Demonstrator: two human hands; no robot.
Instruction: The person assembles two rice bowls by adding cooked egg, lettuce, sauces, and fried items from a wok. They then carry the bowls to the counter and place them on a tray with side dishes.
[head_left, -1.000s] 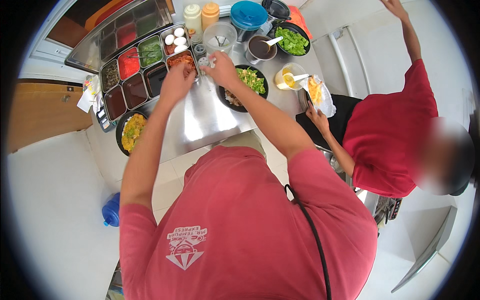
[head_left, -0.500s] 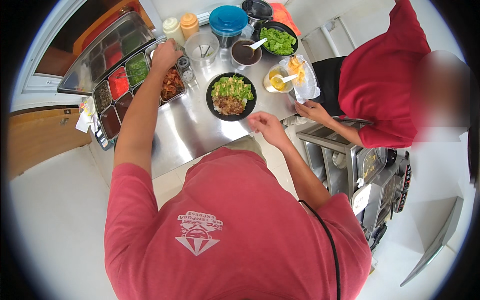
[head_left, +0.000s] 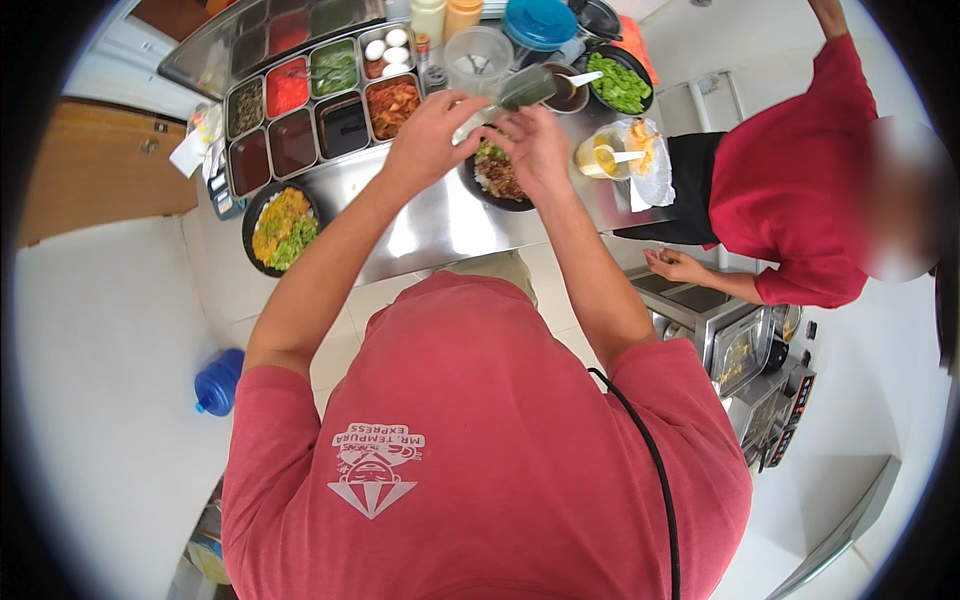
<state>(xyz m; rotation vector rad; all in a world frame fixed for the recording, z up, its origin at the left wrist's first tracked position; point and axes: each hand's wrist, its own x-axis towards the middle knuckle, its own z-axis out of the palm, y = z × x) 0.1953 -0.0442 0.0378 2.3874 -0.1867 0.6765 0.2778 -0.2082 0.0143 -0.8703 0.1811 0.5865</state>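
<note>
Left hand (head_left: 430, 138), fingers bent toward a translucent piece; black bowl (head_left: 508, 204) of rice, meat and greens, partly hidden behind the hands; small jar (head_left: 527, 88), aloft; right hand (head_left: 541, 155), fingers curled near it (blur: cannot tell what either grips). Hazard: a loose fingertip hold could drop the jar into the bowl. Jar: see-through, dark green, tilted, above the steel bench (head_left: 345, 205).
</note>
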